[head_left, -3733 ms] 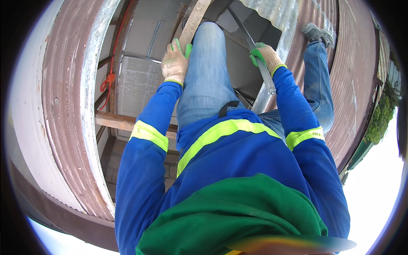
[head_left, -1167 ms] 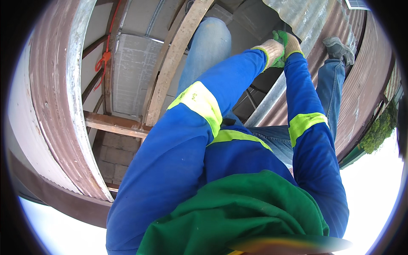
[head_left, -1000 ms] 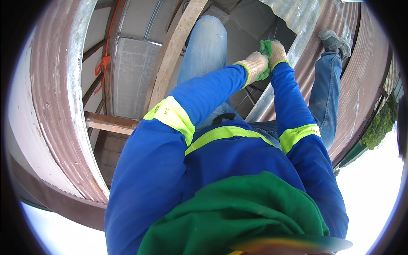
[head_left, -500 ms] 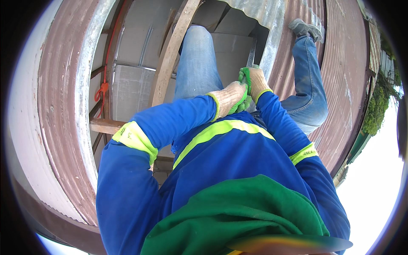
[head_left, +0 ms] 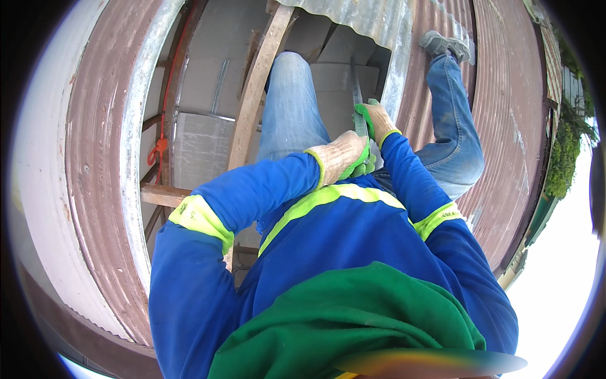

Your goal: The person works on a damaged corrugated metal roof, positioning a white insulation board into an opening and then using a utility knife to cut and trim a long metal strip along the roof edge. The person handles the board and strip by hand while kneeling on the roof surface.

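While both gloved hands are brought together just right of the frame's centre, the right hand (head_left: 377, 120) is seen curled shut around a thin grey metal blade (head_left: 357, 101) that runs up toward the upper middle beside the edge of a corrugated metal sheet (head_left: 385, 31). The left hand (head_left: 344, 158) is closed too, its green fingertips pressed against the blade's lower end just below the right hand. A wooden beam (head_left: 255, 95) is seen left of the hands, and rusty roofing (head_left: 505, 126) at the right.
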The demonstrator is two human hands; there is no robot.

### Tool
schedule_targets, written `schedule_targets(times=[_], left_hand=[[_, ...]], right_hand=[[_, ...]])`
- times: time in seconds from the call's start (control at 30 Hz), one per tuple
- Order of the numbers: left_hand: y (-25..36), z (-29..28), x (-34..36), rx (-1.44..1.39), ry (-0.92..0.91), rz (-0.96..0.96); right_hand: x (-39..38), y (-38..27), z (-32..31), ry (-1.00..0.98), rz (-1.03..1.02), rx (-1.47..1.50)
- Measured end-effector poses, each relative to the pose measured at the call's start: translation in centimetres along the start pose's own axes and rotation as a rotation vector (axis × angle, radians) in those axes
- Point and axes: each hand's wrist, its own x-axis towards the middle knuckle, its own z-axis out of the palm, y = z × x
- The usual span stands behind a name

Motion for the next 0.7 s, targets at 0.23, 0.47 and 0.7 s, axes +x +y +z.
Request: schedule_targets(times=[0.23, 0.47, 0.7], left_hand=[[1.9, 1.5, -0.6, -0.183, -0.025, -0.086], [0.0, 3.6, -1.2, -0.97, -0.381, -0.073], [0.5, 3.3, -2.8, -0.986, -0.347, -0.025]], right_hand=[[4.9, -3.6, -0.3, -0.446, -0.858, -2.26], [0.9, -5.2, 1.0, -0.607, -0.574, -2.019], [-2.4, -5.5, 1.5, -0.623, -0.69, -2.149]])
